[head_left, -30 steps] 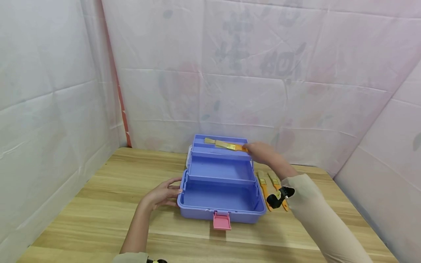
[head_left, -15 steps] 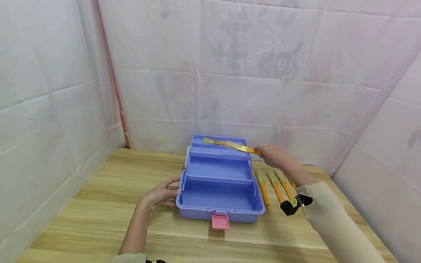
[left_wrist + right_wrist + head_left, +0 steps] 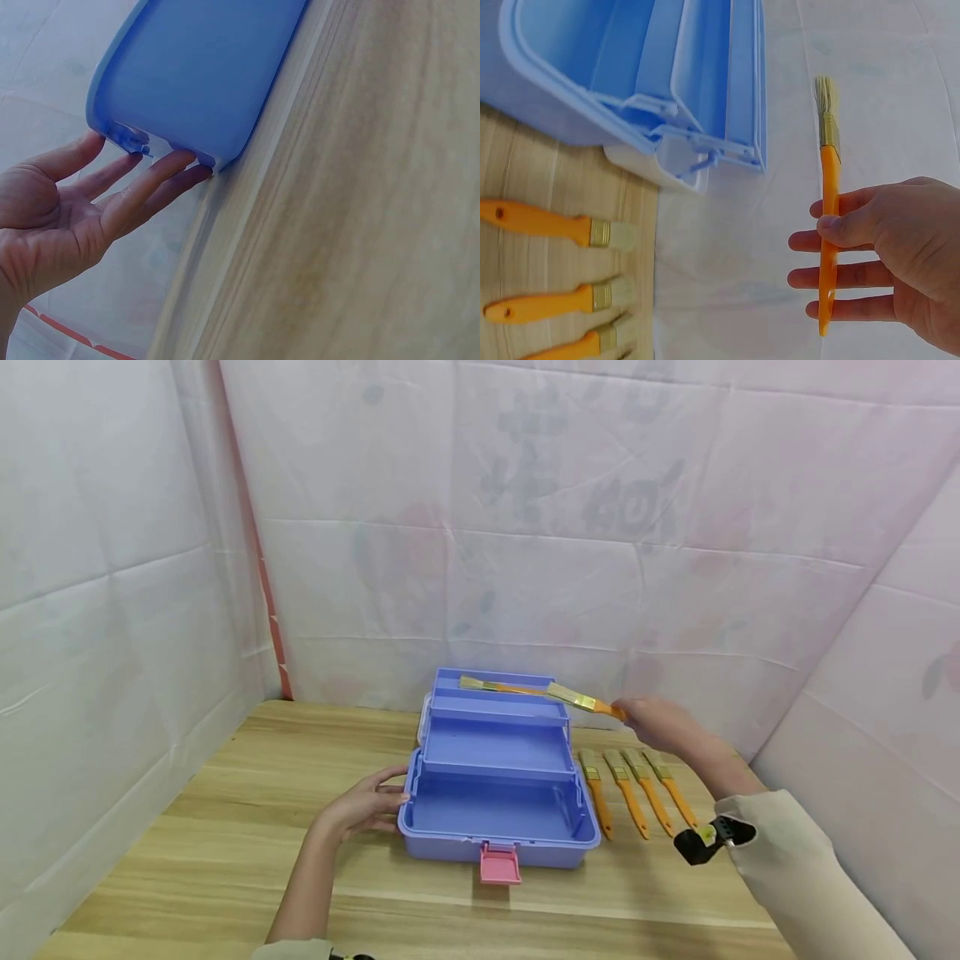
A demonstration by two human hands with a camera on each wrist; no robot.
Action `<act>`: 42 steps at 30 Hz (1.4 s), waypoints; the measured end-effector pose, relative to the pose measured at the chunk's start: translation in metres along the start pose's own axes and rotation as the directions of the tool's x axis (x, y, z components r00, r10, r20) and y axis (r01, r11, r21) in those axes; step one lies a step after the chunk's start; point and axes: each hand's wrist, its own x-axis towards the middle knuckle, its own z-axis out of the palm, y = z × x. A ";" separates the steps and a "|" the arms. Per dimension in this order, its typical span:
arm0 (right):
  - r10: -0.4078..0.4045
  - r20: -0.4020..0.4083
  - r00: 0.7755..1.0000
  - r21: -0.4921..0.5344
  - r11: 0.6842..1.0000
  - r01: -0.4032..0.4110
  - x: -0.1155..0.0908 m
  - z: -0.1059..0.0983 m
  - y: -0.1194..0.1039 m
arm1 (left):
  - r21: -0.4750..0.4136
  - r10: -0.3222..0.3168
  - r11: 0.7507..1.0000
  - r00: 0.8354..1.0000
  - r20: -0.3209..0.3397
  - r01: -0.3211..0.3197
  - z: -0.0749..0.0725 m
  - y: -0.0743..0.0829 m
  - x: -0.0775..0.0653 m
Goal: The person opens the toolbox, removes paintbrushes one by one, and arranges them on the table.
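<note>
My right hand point(image 3: 660, 722) pinches the orange handle of a paintbrush point(image 3: 828, 202) between thumb and fingers. Pale bristles on this brush point left, just off the right end of the top tray, in the head view. A purple-blue tiered toolbox point(image 3: 495, 850) stands unfolded with its pink latch point(image 3: 500, 866) hanging down at the front. Inside its top tray lies another paintbrush point(image 3: 491, 686), bristles to the left. Against the box's left end, my left hand point(image 3: 367, 804) rests its fingertips, and the left wrist view has the thumb touching near the rim.
Several orange-handled paintbrushes point(image 3: 630, 802) lie side by side on the wooden table point(image 3: 225, 827), right of the toolbox. Behind and at both sides hang white sheets point(image 3: 360, 585). The toolbox's lower compartment point(image 3: 491, 806) faces up.
My right hand has drawn right with its paintbrush, away from the top tray and the brush in it. More brushes on the table show from behind that arm. The left hand stays at the box.
</note>
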 end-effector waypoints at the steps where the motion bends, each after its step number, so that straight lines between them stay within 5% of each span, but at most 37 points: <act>1: 0.000 0.002 1.000 -0.003 1.000 0.000 -0.002 0.000 0.002 | -0.003 -0.003 1.000 1.000 -0.002 0.003 0.000 0.000 0.000; 28: 0.078 0.066 0.995 0.126 0.988 -0.086 -0.048 0.008 0.060 | 0.001 0.004 1.000 1.000 0.000 -0.004 -0.003 0.002 -0.001; 42: 0.146 0.172 0.974 0.308 0.931 -0.194 -0.065 0.019 0.087 | 0.003 0.000 1.000 1.000 -0.003 0.000 -0.001 0.004 -0.001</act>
